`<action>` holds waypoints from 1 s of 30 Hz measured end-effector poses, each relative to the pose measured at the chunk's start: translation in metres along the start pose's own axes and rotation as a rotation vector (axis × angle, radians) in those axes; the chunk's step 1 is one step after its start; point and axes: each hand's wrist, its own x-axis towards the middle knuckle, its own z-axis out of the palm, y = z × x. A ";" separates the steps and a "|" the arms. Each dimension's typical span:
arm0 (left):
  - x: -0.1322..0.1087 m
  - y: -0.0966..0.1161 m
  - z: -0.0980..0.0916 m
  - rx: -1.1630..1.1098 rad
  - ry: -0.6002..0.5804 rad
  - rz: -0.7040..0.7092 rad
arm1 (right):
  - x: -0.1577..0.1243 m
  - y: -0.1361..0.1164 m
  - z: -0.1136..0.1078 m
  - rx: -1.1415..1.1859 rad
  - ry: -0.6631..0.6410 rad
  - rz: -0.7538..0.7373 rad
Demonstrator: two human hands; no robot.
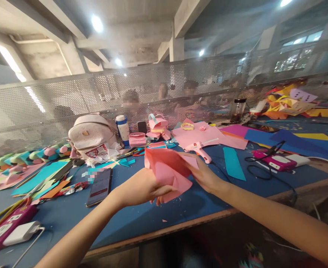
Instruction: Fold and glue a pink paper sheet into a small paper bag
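Between my two hands is a folded pink paper piece (171,173), raised above the blue table near its front edge. Its hollow inner side looks darker, reddish pink. My left hand (141,188) grips it from the left, thumb and fingers curled round its lower edge. On the right side, my right hand (201,173) holds the paper's edge, with its fingertips partly hidden behind a pale pink flap. Just beyond the right hand lies a pink hot glue gun (200,149). A smartphone (99,186) lies to the left of my left hand.
A white backpack (92,130) and a bottle (122,130) stand at the back by a perforated metal screen (96,93). Pink paper sheets (208,136) and a blue strip (233,163) lie right. Power strips (275,160) with cables sit at both sides. People are behind the screen.
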 end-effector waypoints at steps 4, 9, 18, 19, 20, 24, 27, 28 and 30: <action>-0.019 -0.007 -0.026 -0.124 0.068 -0.139 | 0.003 -0.003 -0.023 -0.185 0.150 0.024; -0.031 -0.024 -0.061 -0.237 0.473 -0.301 | 0.003 -0.006 -0.045 -0.137 0.202 0.061; -0.041 -0.059 -0.078 -0.408 0.787 -0.392 | -0.008 -0.005 -0.050 -0.090 0.128 0.201; -0.042 -0.061 -0.077 -0.424 0.787 -0.397 | -0.009 -0.006 -0.050 -0.076 0.132 0.210; -0.042 -0.063 -0.076 -0.433 0.790 -0.397 | -0.009 -0.008 -0.049 -0.061 0.137 0.220; -0.041 -0.068 -0.071 -0.426 0.838 -0.361 | -0.009 -0.011 -0.050 -0.043 0.124 0.276; -0.041 -0.074 -0.065 -0.468 0.866 -0.375 | -0.008 -0.010 -0.051 -0.038 0.117 0.318; -0.041 -0.076 -0.063 -0.491 0.864 -0.391 | -0.007 -0.008 -0.052 -0.035 0.121 0.325; -0.044 -0.082 -0.056 -0.546 0.820 -0.430 | -0.006 -0.005 -0.053 -0.026 0.152 0.330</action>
